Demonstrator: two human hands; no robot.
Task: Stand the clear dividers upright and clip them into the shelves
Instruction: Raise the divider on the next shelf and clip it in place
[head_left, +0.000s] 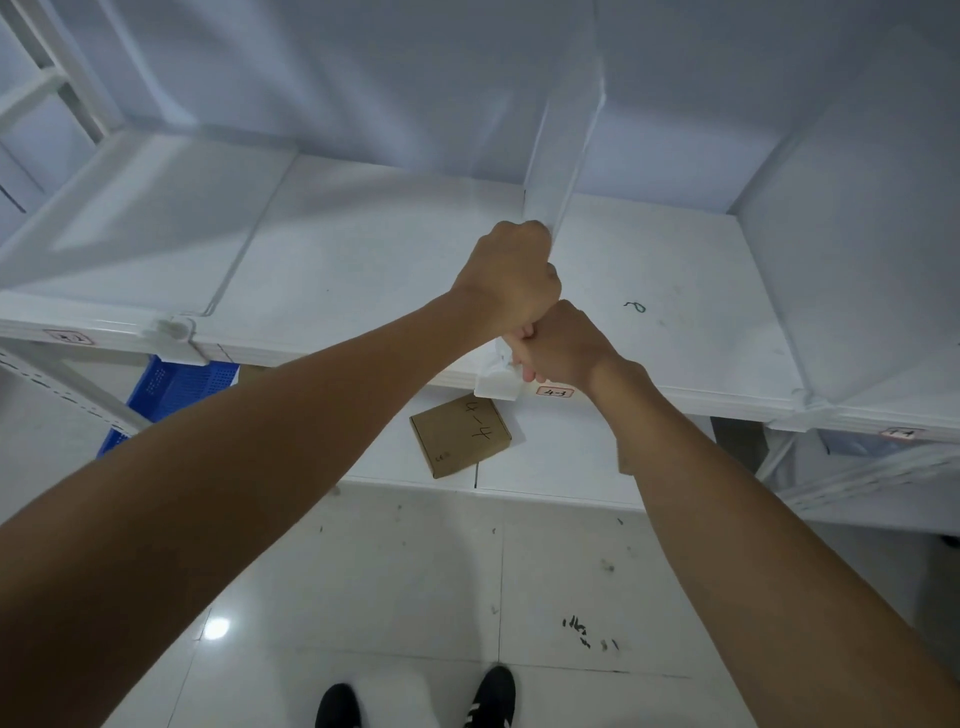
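A clear divider (563, 150) stands upright on the white shelf (374, 249), running from the front edge toward the back. My left hand (506, 278) is closed around its near top edge. My right hand (558, 343) sits just below and in front, fingers curled on the divider's white clip (496, 382) at the shelf's front lip. The two hands touch each other. Another clear divider (156, 228) stands at the left with its clip (174, 332) on the front lip, and a third (779, 291) stands at the right.
Red-framed labels (555, 392) mark the shelf's front edge. On the lower shelf lies a brown cardboard box (460, 441), and a blue crate (171, 389) is at the left. Tiled floor (405, 597) and my black shoes (491, 696) are below.
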